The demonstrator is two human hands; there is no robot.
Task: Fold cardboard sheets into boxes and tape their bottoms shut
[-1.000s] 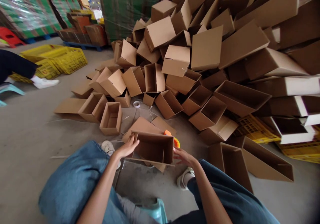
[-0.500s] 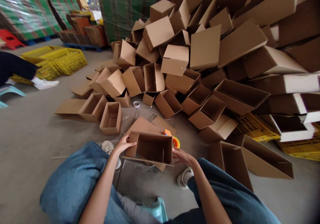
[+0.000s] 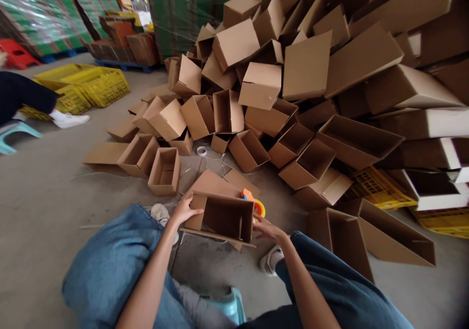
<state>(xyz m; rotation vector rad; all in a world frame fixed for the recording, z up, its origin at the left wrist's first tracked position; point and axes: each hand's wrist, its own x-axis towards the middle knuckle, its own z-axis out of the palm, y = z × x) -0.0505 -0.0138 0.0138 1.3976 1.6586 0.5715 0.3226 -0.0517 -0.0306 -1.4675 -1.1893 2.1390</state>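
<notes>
I sit on a low stool with an open-topped cardboard box (image 3: 223, 216) held between my knees, its opening facing me. My left hand (image 3: 184, 210) grips the box's left edge, thumb over the rim. My right hand (image 3: 266, 230) presses on the box's right side near the bottom, fingers partly stretched along it. An orange and yellow tape dispenser (image 3: 254, 202) lies on the floor just behind the box's right corner. Flat cardboard sheets (image 3: 214, 183) lie under and behind the box.
A tall heap of folded cardboard boxes (image 3: 304, 75) fills the middle and right. Open boxes (image 3: 164, 171) and a tape roll (image 3: 201, 150) lie on the concrete floor ahead. Yellow crates (image 3: 88, 84) and another person's leg (image 3: 29, 99) are at left.
My left hand has shifted from the box's upper left corner to a firmer hold on its left edge. The box has tilted slightly; the view has drifted a little.
</notes>
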